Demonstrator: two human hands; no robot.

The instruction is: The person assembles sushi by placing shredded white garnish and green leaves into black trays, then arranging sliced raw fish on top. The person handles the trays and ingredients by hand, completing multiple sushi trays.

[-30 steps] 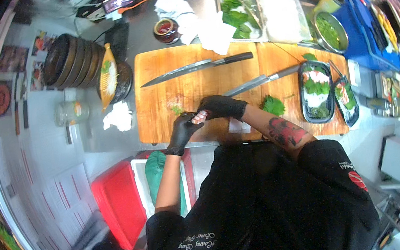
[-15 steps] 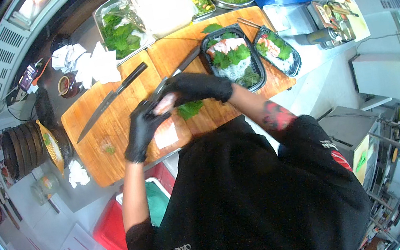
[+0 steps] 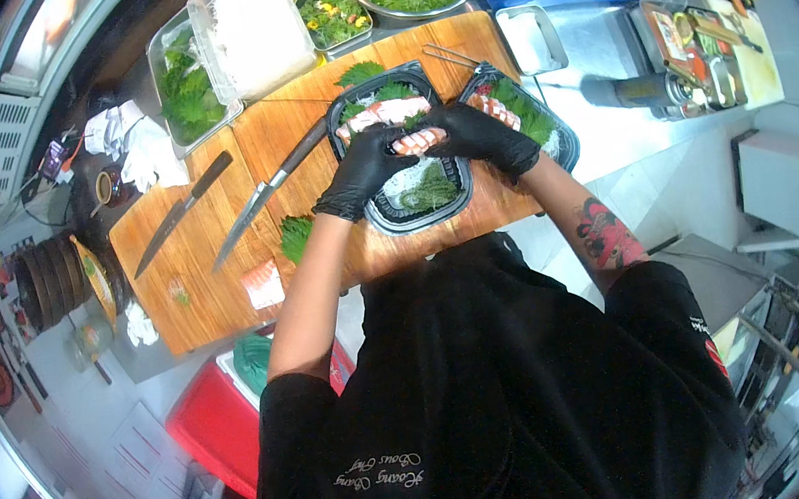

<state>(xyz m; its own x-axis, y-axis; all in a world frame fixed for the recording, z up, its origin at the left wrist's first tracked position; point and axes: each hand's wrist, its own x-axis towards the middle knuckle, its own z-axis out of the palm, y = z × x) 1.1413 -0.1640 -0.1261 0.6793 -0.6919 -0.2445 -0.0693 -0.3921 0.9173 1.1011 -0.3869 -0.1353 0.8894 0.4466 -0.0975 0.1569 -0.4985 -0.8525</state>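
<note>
Both gloved hands are over the black tray [image 3: 385, 213] now, the left hand [image 3: 361, 171] and right hand [image 3: 483, 134] meeting in the middle with a row of pink fish slices [image 3: 417, 140] pinched between the fingertips of both, fingers curled in close together rather than spread. The slices sit right at the fingertips, just above the white shreds and green leaves already in the tray. Here's the risk as I read it: the row is soft and held only at its ends, so if either pinch slackens it could sag, fan apart, or drop crooked onto the garnish. Press too hard and the slices could smear or lose their neat overlap. Just past the right fingers lies a second tray [image 3: 538, 120], close enough that a wide wrist move might nudge it. Off beyond the left fingers, two knives [image 3: 263, 195] rest on the board [image 3: 211, 274], blades bare, so a careless reach back that way could meet an edge. A loose leaf [image 3: 295, 237] lies near the left forearm and could get swept off.
</note>
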